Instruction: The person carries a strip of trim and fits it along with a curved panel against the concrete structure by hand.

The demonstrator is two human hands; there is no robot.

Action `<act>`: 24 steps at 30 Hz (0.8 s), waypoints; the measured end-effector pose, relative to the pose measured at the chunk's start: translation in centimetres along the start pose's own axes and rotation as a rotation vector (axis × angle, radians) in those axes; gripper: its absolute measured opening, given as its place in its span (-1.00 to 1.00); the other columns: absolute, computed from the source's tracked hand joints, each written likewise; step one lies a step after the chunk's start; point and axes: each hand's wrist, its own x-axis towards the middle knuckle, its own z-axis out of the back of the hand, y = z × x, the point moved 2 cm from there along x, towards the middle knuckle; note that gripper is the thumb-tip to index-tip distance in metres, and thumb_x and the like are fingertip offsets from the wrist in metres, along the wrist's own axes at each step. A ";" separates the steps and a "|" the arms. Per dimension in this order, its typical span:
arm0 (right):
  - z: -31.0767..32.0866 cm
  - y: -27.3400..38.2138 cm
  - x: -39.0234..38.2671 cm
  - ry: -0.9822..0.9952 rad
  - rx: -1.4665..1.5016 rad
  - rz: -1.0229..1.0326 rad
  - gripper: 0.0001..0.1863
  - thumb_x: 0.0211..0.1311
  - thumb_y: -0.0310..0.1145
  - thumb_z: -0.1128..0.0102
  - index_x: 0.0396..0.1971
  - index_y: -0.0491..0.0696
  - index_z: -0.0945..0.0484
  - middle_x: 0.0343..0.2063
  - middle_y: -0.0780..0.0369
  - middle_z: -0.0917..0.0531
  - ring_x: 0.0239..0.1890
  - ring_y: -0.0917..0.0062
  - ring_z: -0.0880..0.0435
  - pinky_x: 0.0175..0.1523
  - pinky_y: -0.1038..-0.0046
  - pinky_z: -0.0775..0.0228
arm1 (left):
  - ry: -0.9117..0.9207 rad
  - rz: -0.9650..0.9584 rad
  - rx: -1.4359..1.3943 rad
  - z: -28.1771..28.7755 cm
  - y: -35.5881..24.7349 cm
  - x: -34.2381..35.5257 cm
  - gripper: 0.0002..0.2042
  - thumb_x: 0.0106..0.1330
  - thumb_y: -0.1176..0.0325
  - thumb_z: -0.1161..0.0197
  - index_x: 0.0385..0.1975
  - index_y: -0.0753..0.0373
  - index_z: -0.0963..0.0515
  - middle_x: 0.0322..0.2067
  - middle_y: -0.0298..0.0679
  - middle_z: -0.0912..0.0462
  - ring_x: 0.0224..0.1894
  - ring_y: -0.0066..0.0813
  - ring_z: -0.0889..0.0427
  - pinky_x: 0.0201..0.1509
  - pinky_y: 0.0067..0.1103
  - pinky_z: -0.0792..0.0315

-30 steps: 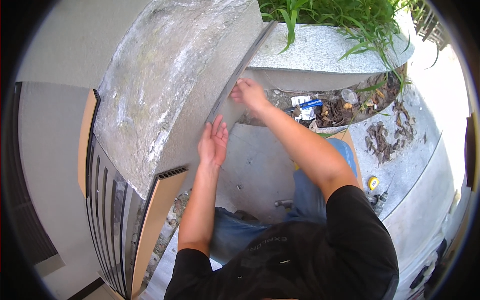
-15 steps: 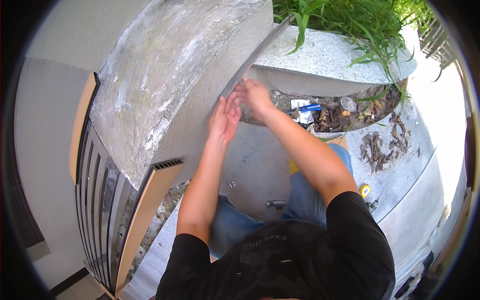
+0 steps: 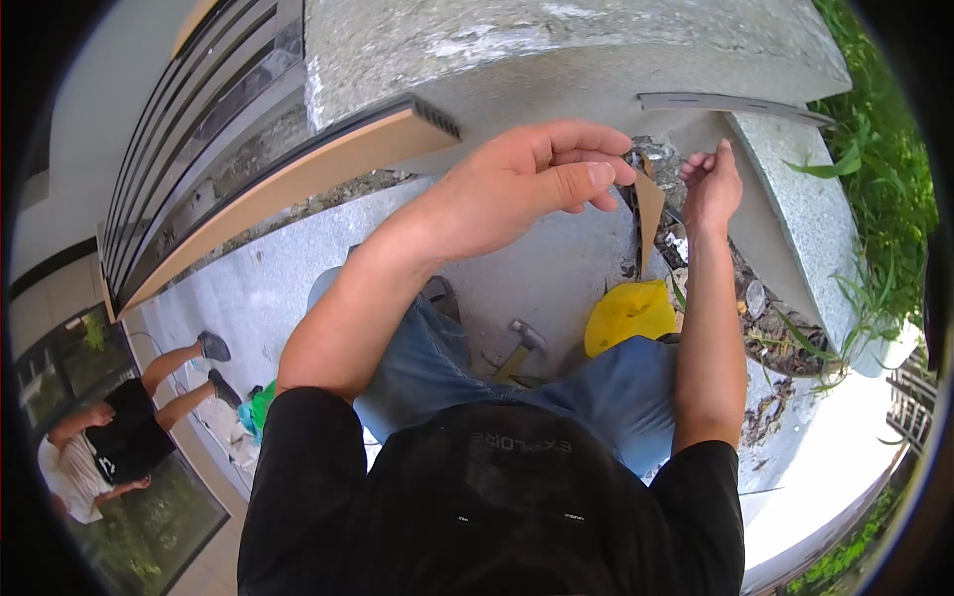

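Outdoors, a grey strip (image 3: 735,103) runs along the edge of the block (image 3: 586,81) and past the corner of the ledge (image 3: 810,214). Near it, the right hand (image 3: 713,191) is curled, thumb up; from here I cannot tell if it holds anything. The left hand (image 3: 537,179) hangs half-open, visibly bare. The step looks like a reach; gripping calls for looser right fingers.

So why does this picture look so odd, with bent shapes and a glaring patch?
Head view: fisheye distortion bows the slatted panel near the rim; black fills the corners; the left hand looks oversized, probably being nearer the lens; sunlit ground at lower right burns out to white.
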 end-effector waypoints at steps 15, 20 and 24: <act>-11.1 -15.4 -17.2 1.150 -0.850 0.135 -0.58 0.47 -0.23 -0.21 -0.56 -0.21 -0.53 -0.66 0.25 -0.53 -0.53 0.67 -0.49 -0.35 0.46 -0.37 | -1.082 1.149 0.960 14.7 35.1 -49.1 -0.14 0.14 0.03 -0.51 0.44 0.12 -0.26 0.37 -0.09 -0.40 0.45 -0.09 -0.30 0.45 -0.05 -0.19; -11.7 -16.2 -22.4 1.461 -1.018 0.315 -0.62 0.46 -0.10 -0.16 -0.37 -0.15 -0.62 -0.37 0.03 -0.67 -0.29 0.05 -0.64 -0.11 0.16 -0.50 | -1.210 0.833 0.928 15.2 41.5 -53.9 -0.75 0.33 0.28 -0.26 -0.09 0.26 -0.60 -0.24 0.11 -0.71 -0.13 0.19 -0.68 -0.06 -0.16 -0.55; -9.0 -14.3 -23.2 1.530 -1.026 0.284 -0.65 0.45 -0.12 -0.12 -0.34 -0.11 -0.64 -0.35 0.04 -0.68 -0.25 0.05 -0.67 -0.06 0.12 -0.51 | -1.158 0.482 0.942 13.2 39.1 -51.2 -0.74 0.36 0.33 -0.28 -0.04 0.30 -0.60 -0.26 0.16 -0.68 -0.21 0.26 -0.66 -0.16 -0.15 -0.53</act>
